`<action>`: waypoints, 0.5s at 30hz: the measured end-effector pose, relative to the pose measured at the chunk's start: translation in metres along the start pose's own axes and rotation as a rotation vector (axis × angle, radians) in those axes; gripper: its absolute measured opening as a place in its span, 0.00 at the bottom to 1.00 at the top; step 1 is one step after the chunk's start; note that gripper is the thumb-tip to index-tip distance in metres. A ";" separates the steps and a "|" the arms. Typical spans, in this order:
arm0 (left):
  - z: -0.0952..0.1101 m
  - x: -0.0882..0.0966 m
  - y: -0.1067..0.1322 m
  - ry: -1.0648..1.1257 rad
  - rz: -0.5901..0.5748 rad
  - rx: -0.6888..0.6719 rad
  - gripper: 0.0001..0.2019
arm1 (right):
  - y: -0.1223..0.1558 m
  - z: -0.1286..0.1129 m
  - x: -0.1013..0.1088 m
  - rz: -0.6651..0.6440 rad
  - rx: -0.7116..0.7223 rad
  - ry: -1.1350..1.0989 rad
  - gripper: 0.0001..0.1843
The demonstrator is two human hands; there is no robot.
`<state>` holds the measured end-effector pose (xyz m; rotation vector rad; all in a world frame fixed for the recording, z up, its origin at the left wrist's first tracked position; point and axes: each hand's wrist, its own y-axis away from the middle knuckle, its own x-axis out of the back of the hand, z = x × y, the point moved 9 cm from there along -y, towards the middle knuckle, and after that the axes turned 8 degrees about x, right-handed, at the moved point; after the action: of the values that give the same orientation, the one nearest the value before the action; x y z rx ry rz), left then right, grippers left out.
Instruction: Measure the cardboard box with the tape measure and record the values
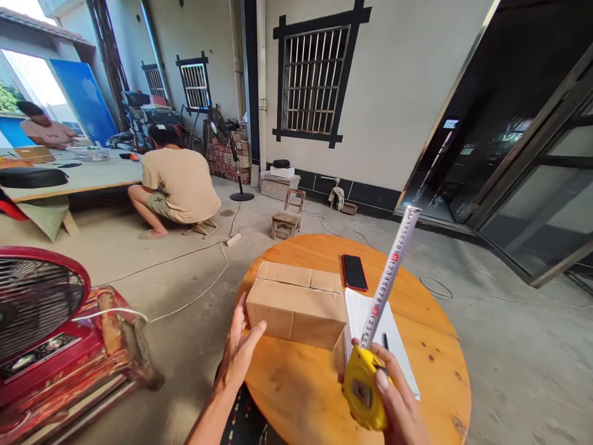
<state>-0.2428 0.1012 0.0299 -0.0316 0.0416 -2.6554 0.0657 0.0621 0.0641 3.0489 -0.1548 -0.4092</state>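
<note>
A closed cardboard box [296, 309] lies on a round wooden table [435, 371]. My left hand [238, 346] grips the box's left end, thumb over the front face and fingers along the side. In my right hand [393, 389] is a yellow tape measure [364, 386], held above the table's right half. Its metal blade [386, 278] is pulled out and points up and away, tilted right. Below the blade lies white paper [398, 352] with a dark pen [385, 341] on it. A dark phone with a red edge [354, 272] rests behind the paper.
A red fan [41, 309] stands at left on a worn wooden stand. One person [180, 179] sits on a low stool by a long table [102, 176]; another person [50, 130] is behind it. A small wooden chair [287, 216] and cables [185, 303] are on the floor.
</note>
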 end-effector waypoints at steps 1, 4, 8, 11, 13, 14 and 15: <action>-0.005 -0.002 0.000 -0.030 -0.027 0.038 0.31 | -0.010 0.000 -0.001 -0.014 0.021 0.035 0.35; -0.004 0.000 0.000 -0.124 -0.032 0.100 0.26 | -0.030 -0.001 -0.020 -0.141 0.048 0.059 0.34; 0.026 0.027 0.001 -0.217 0.137 0.072 0.30 | -0.044 -0.013 -0.045 -0.240 0.034 0.020 0.29; 0.047 0.042 0.003 -0.264 0.221 0.020 0.35 | -0.063 -0.029 -0.062 -0.279 0.030 0.000 0.23; 0.048 0.042 0.004 -0.295 0.198 0.007 0.36 | -0.077 -0.042 -0.068 -0.260 0.054 0.001 0.20; 0.046 0.040 0.005 -0.312 0.173 -0.001 0.35 | -0.080 -0.047 -0.070 -0.246 0.068 0.001 0.19; 0.044 0.037 0.005 -0.330 0.151 -0.017 0.34 | -0.081 -0.050 -0.071 -0.238 0.072 -0.003 0.19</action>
<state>-0.2720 0.0783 0.0741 -0.4524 -0.0411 -2.4662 0.0181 0.1522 0.1250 3.1483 0.2003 -0.4301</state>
